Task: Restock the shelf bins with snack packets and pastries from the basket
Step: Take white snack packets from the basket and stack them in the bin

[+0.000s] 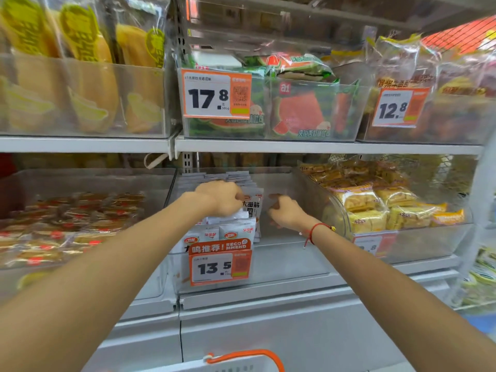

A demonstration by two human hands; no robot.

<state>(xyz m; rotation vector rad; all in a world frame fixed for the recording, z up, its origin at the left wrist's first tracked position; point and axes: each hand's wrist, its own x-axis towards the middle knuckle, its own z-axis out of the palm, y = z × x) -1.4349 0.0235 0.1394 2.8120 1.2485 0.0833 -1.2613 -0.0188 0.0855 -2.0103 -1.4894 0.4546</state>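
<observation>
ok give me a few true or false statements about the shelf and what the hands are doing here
1. Both hands are inside the middle bin on the lower shelf. True: the left hand is on the white packets and the right hand is beside them in the clear bin.
2. The price tag on that bin reads 17.8. False: that price tag reads 13.5; 17.8 is on the shelf above.
3. The right side of the middle bin is bare. True.
4. The red string bracelet is on the left wrist. False: the bracelet is on the right wrist.
5. The watermelon-print packs sit on the upper shelf. True.
</observation>
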